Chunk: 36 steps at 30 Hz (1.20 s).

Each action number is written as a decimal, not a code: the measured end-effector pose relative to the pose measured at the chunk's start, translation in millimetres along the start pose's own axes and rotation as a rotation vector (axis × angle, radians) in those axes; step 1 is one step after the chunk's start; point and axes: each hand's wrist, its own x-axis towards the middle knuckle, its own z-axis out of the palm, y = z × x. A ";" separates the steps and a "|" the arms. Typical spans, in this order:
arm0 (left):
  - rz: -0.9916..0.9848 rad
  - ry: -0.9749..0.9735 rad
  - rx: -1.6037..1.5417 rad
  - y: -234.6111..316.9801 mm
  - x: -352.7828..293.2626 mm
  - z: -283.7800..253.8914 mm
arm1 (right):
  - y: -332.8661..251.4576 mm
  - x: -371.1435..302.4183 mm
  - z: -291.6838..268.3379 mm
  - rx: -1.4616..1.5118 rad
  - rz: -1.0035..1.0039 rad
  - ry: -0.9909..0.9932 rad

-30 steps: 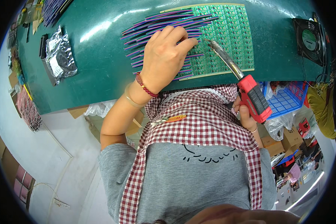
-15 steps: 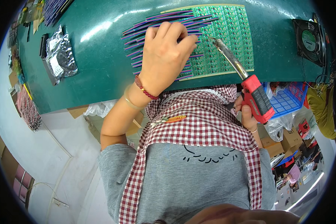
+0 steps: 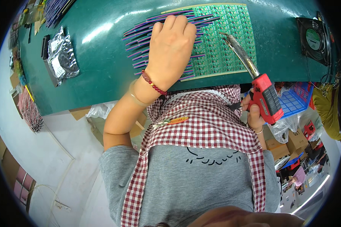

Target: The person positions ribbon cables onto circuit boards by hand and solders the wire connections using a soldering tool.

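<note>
A green circuit board panel (image 3: 231, 41) lies on the table, with rows of small parts on it. Thin dark wires with pink and blue edges (image 3: 140, 38) spread from its left part out over the table. Over these wires is my left hand (image 3: 172, 47), its fingers curled down together. The fingertips are hidden, so what they pinch does not show. My right hand (image 3: 255, 115) grips the red and black handle of a soldering gun (image 3: 267, 98) near the table's front edge. The gun's metal tip points up and left above the panel, apart from my left hand.
A silvery plastic bag (image 3: 62, 56) lies on the left of the green table (image 3: 98, 68). A black fan (image 3: 312, 39) stands at the right, with cables beside it. Bundled wires (image 3: 57, 11) are at the far left. A blue basket (image 3: 295, 100) sits below the table's right edge.
My left hand has shifted slightly up and left over the wires, its fingers drawn closer together. The soldering gun has moved a little to the right, its tip farther from that hand.
</note>
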 end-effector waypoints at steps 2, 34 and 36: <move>0.012 0.000 0.025 0.7 1.4 0.2 | -0.2 0.2 0.4 -0.005 0.001 -0.003; 0.135 0.135 -0.217 5.1 -28.0 -11.4 | -4.1 1.1 4.3 0.115 0.047 -0.009; 0.155 0.126 -0.249 4.7 -27.5 -10.9 | 3.9 -3.6 -0.5 0.077 0.053 -0.042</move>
